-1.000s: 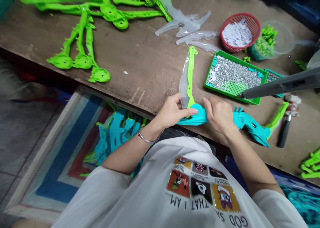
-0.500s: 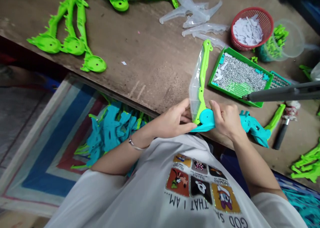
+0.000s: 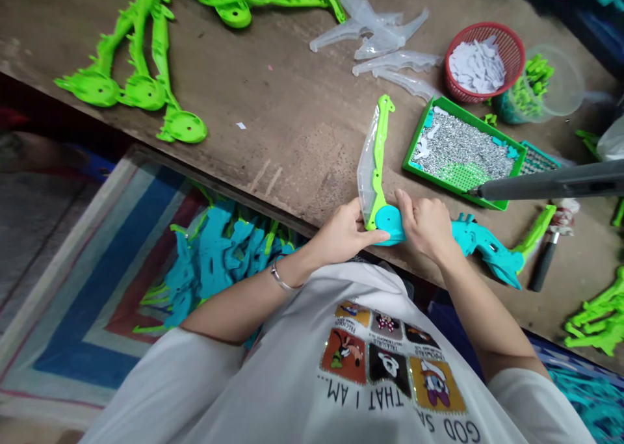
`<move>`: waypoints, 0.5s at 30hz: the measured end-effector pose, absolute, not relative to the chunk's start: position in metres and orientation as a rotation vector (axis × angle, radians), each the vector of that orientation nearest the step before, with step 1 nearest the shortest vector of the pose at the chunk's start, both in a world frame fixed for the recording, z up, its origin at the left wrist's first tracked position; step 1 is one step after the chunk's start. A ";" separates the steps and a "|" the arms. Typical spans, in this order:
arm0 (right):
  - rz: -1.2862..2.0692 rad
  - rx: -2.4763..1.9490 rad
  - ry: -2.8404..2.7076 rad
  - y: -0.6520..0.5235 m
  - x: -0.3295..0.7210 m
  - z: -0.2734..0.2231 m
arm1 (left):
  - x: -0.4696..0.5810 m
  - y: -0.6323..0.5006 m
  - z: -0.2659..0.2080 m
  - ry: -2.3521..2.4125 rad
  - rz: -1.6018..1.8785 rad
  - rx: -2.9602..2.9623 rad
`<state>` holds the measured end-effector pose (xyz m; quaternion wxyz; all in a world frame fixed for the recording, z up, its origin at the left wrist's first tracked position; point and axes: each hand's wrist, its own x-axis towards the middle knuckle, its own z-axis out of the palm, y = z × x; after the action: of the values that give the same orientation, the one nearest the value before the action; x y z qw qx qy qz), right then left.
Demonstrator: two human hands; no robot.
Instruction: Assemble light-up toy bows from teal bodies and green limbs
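Observation:
A long plastic toy piece [image 3: 389, 219] lies at the table's front edge, its teal body running under both hands. From its round teal joint a lime-green arm [image 3: 378, 161] stands out toward the back, backed by a clear plastic blade [image 3: 366, 171]. My left hand [image 3: 345, 233] is closed on the joint's left end, thumb along the teal edge and fingers behind. My right hand [image 3: 425, 223] grips the teal body just right of the joint, thumb pointing up. Right of that hand the body [image 3: 494, 252] continues to a second green arm [image 3: 535, 239].
Behind the hands stands a green tray [image 3: 458, 190] of small metal screws or pins. Further back are a red basket [image 3: 451, 83] of white pieces and a clear tub [image 3: 568, 83]. A grey power driver [image 3: 546, 179] hangs at right. Green parts [image 3: 146, 93] lie left; teal pieces [image 3: 209, 249] are piled below.
Both hands and the toy piece have shifted slightly left. The green arm with its clear blade has moved left and a little toward me. The grip looks the same.

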<state>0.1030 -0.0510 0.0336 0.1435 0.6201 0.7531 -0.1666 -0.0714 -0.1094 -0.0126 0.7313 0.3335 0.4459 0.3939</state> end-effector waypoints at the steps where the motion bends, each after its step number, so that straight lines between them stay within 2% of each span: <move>1: -0.487 1.780 2.178 -0.051 0.101 0.033 | -0.071 -0.109 -0.014 0.969 0.862 0.732; 6: -0.528 1.742 2.236 -0.045 0.094 0.027 | -0.080 -0.102 -0.013 0.915 0.786 0.771; 10: -0.546 1.775 2.243 -0.037 0.096 0.020 | -0.097 -0.099 -0.006 0.859 0.590 0.802; 15: -0.578 1.819 2.237 -0.032 0.093 0.018 | -0.096 -0.104 -0.007 1.025 0.515 0.766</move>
<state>0.0928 -0.0322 0.0181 0.1002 0.6155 0.7569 -0.1955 -0.0959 -0.1037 -0.0071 0.7714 0.3535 0.4728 0.2377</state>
